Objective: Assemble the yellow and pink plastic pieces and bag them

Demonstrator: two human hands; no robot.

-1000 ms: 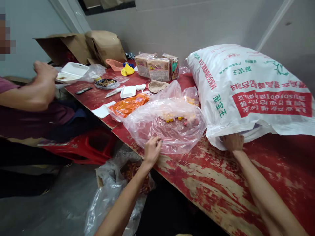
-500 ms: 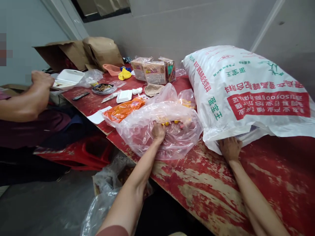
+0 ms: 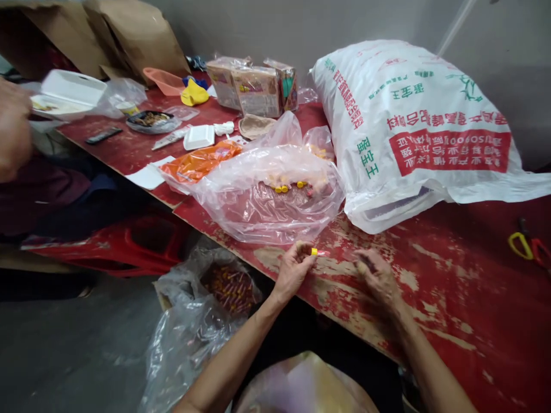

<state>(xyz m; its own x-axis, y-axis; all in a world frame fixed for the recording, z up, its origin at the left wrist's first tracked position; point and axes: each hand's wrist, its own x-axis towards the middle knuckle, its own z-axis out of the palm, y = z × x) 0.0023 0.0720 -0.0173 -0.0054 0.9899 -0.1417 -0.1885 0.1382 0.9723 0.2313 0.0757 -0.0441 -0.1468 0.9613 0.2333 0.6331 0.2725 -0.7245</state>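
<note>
Over the front edge of the table, my left hand (image 3: pixel 295 269) pinches a small clear-pinkish tube with a yellow cap (image 3: pixel 315 252). To its right, my right hand (image 3: pixel 381 278) is slightly blurred, its fingertips drawn together around something small and dark that I cannot make out. Beyond my left hand lies a clear plastic bag (image 3: pixel 258 215) with several yellow-capped pieces (image 3: pixel 282 188) inside. A large white printed sack (image 3: pixel 374 132) rests behind my right hand, its mouth partly open toward me.
Below the table edge stands a plastic-lined container (image 3: pixel 189 287) filled with small yellow-and-red pieces (image 3: pixel 228 287). Scissors (image 3: pixel 523 245) lie at the right. Farther back are wrapped boxes (image 3: pixel 258 94), an orange bag (image 3: pixel 202 162) and a foam food box (image 3: pixel 73 94). Another person's hand (image 3: pixel 12 129) shows at left.
My left hand has come out of the clear bag with the yellow-capped tube. My right hand has left the sack's mouth, and both hands are closer together near the table edge. The view has shifted.
</note>
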